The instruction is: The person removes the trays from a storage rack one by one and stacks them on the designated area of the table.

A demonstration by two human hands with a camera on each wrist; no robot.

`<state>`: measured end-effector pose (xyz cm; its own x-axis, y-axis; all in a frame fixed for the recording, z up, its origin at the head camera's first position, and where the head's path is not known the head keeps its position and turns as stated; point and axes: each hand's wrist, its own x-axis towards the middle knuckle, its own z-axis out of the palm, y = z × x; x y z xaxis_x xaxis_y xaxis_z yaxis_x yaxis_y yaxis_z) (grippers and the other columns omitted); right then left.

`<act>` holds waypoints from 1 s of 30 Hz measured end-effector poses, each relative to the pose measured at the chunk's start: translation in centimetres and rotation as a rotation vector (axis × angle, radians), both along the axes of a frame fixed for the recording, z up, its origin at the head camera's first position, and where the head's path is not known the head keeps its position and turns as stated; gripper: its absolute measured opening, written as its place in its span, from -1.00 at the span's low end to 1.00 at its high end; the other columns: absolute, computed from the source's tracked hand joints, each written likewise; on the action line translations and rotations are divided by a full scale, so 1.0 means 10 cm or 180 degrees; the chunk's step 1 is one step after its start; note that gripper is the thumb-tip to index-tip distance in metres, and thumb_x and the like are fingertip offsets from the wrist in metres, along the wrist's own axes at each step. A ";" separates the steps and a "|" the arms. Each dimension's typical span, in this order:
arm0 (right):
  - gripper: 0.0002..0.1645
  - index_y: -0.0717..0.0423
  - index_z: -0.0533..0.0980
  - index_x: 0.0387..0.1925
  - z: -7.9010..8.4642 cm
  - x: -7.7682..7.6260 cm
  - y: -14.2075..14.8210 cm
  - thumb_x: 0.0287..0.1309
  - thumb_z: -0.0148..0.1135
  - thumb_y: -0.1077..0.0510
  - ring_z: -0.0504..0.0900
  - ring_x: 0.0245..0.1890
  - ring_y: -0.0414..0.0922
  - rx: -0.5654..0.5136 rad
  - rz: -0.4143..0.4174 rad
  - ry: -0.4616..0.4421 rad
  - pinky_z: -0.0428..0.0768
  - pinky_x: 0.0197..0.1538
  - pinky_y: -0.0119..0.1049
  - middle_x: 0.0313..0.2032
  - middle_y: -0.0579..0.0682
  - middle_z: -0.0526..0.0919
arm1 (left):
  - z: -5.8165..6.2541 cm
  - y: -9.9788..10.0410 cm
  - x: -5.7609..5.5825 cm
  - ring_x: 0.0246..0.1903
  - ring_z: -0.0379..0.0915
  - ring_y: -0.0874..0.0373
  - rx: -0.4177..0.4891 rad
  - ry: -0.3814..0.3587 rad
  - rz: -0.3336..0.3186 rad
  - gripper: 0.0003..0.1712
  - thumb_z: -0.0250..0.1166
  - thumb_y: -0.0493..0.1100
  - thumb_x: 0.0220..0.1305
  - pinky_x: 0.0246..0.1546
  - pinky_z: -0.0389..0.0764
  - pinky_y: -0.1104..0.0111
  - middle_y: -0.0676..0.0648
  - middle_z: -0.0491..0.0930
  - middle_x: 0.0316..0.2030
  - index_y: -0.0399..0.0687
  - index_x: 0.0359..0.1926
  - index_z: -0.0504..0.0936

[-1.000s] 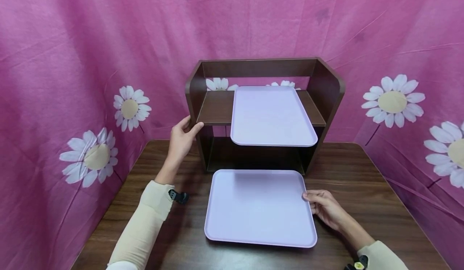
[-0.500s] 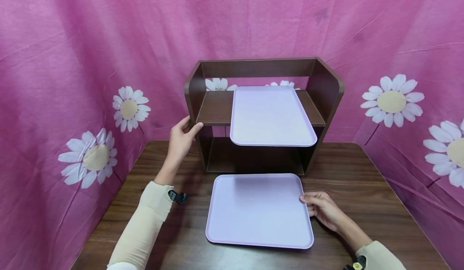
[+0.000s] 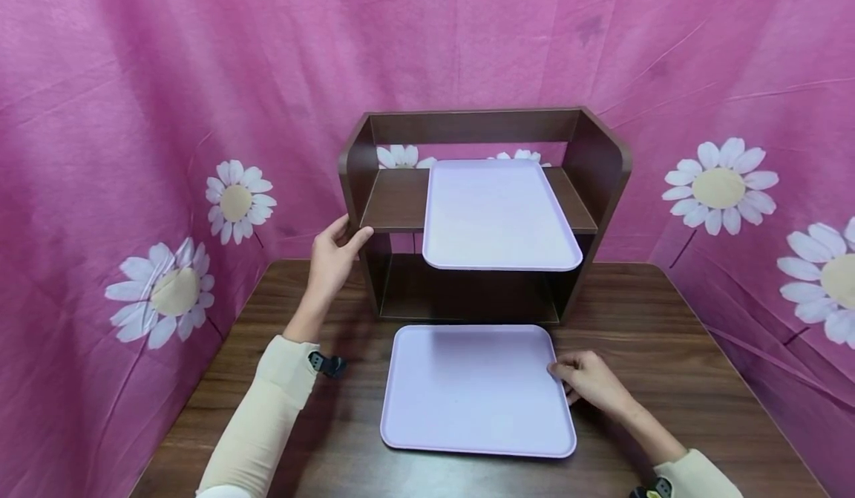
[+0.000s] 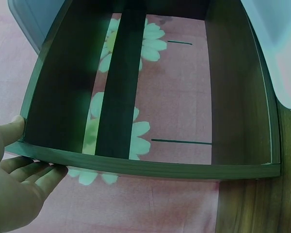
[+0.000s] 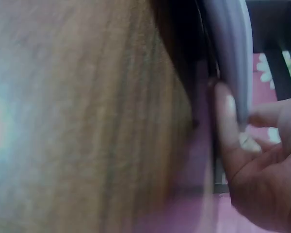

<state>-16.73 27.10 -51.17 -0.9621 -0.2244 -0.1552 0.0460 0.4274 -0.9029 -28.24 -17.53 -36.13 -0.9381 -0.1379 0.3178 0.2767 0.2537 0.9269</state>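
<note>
A pale lilac serving tray (image 3: 476,390) is pinched at its right rim by a person's right hand (image 3: 594,385), the body of the tray spread to the left of that hand above the dark wood-grain tabletop (image 3: 668,335). In the right wrist view, the rim is caught between digits on either face; whether the tray's far side is borne by the tabletop cannot be told. A dark brown two-tier wooden desktop shelf (image 3: 604,168) is gripped by the left hand (image 3: 332,260) at its left side panel (image 3: 358,171), the thumb laid at the panel's front edge beside the middle board, the fingers set against its outer face. To the right of the left hand, and ahead of the right one, a second lilac tray (image 3: 497,216) is supported on the middle board, its near end jutted out past the front edge. Both forearms are covered by cream sleeves (image 3: 260,416), and a black strap (image 3: 327,364) is worn just below the left hand. Beyond both hands, the scene is enclosed by a magenta cloth backdrop (image 3: 467,38) printed with white daisies (image 3: 718,186).
</note>
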 end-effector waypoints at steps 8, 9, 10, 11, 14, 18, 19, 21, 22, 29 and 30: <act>-0.84 0.20 0.65 -0.39 0.02 0.03 -0.11 0.35 0.36 0.25 0.66 -0.74 -0.17 0.0953 -0.0345 0.0384 0.70 -0.61 -0.25 -0.58 -0.06 0.58 | 0.00 0.00 0.01 -0.18 0.62 0.40 0.0020 0.0045 0.0005 -0.37 0.46 -0.08 0.44 -0.35 0.71 0.48 -0.29 0.71 0.20 -0.19 0.42 0.57; -0.83 0.18 0.64 -0.41 0.02 0.03 -0.12 0.33 0.37 0.25 0.66 -0.76 -0.18 0.1022 -0.0360 0.0416 0.69 -0.63 -0.26 -0.59 -0.06 0.56 | 0.00 0.00 0.01 -0.18 0.62 0.41 0.0019 0.0047 0.0006 -0.38 0.46 -0.08 0.44 -0.35 0.71 0.47 -0.29 0.72 0.19 -0.19 0.42 0.58; -0.83 0.17 0.63 -0.42 0.01 0.03 -0.12 0.32 0.38 0.25 0.65 -0.77 -0.19 0.1080 -0.0371 0.0435 0.68 -0.63 -0.27 -0.58 -0.06 0.55 | 0.00 0.00 0.01 -0.18 0.62 0.42 0.0011 0.0050 0.0003 -0.38 0.46 -0.08 0.44 -0.35 0.72 0.45 -0.29 0.72 0.20 -0.19 0.42 0.57; -0.83 0.17 0.62 -0.43 0.00 0.03 -0.13 0.31 0.39 0.25 0.64 -0.77 -0.21 0.1142 -0.0367 0.0465 0.67 -0.64 -0.28 -0.58 -0.07 0.55 | 0.00 0.00 0.01 -0.18 0.62 0.41 0.0002 0.0049 0.0004 -0.38 0.46 -0.08 0.44 -0.33 0.74 0.41 -0.29 0.72 0.19 -0.19 0.42 0.58; -0.84 0.18 0.62 -0.42 0.00 0.04 -0.15 0.28 0.41 0.26 0.63 -0.76 -0.22 0.1229 -0.0379 0.0509 0.66 -0.65 -0.30 -0.57 -0.06 0.56 | 0.00 0.00 0.02 -0.17 0.62 0.41 -0.0015 0.0037 -0.0003 -0.37 0.46 -0.07 0.44 -0.30 0.75 0.40 -0.29 0.71 0.20 -0.18 0.43 0.57; -0.88 0.22 0.64 -0.37 0.01 0.05 -0.16 0.27 0.42 0.27 0.64 -0.73 -0.23 0.1286 -0.0388 0.0556 0.65 -0.64 -0.33 -0.57 -0.07 0.59 | -0.01 0.00 0.02 -0.17 0.62 0.42 -0.0014 0.0023 -0.0009 -0.36 0.45 -0.07 0.45 -0.33 0.71 0.51 -0.30 0.71 0.21 -0.19 0.44 0.56; -0.89 0.23 0.64 -0.36 0.02 0.05 -0.16 0.27 0.42 0.27 0.64 -0.72 -0.23 0.1289 -0.0384 0.0573 0.65 -0.64 -0.34 -0.57 -0.07 0.60 | -0.01 0.00 0.02 -0.17 0.61 0.42 -0.0012 0.0023 -0.0011 -0.37 0.45 -0.07 0.45 -0.35 0.68 0.56 -0.30 0.70 0.21 -0.19 0.44 0.56; -0.89 0.23 0.64 -0.34 0.02 0.05 -0.16 0.28 0.42 0.26 0.64 -0.72 -0.23 0.1315 -0.0383 0.0581 0.65 -0.63 -0.34 -0.57 -0.07 0.61 | -0.01 0.00 0.02 -0.17 0.61 0.42 -0.0004 0.0030 -0.0015 -0.37 0.45 -0.08 0.45 -0.35 0.67 0.57 -0.31 0.70 0.21 -0.19 0.44 0.56; -0.89 0.23 0.64 -0.34 0.02 0.05 -0.16 0.28 0.42 0.26 0.64 -0.72 -0.23 0.1322 -0.0386 0.0574 0.65 -0.63 -0.34 -0.57 -0.07 0.61 | -0.01 0.00 0.01 -0.16 0.61 0.43 -0.0006 0.0034 -0.0018 -0.37 0.45 -0.08 0.45 -0.35 0.67 0.58 -0.31 0.70 0.22 -0.19 0.44 0.56; -0.87 0.22 0.64 -0.36 0.03 0.04 -0.15 0.27 0.43 0.25 0.65 -0.71 -0.22 0.1311 -0.0373 0.0586 0.64 -0.62 -0.34 -0.57 -0.07 0.62 | -0.01 0.01 0.01 -0.10 0.63 0.36 0.0026 0.0032 -0.0009 -0.38 0.46 -0.09 0.44 -0.33 0.70 0.52 -0.27 0.71 0.22 -0.19 0.42 0.57; -0.87 0.22 0.65 -0.36 0.04 0.04 -0.15 0.28 0.43 0.24 0.65 -0.71 -0.22 0.1299 -0.0374 0.0594 0.64 -0.62 -0.34 -0.57 -0.07 0.61 | -0.01 0.01 0.01 -0.08 0.63 0.35 0.0022 0.0028 -0.0002 -0.38 0.46 -0.09 0.44 -0.31 0.71 0.50 -0.27 0.71 0.22 -0.19 0.42 0.57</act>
<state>-16.32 25.62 -50.80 -0.9972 -0.0688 -0.0300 -0.0320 0.7512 -0.6593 -28.14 -17.41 -36.24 -0.9354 -0.1395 0.3250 0.2849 0.2472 0.9261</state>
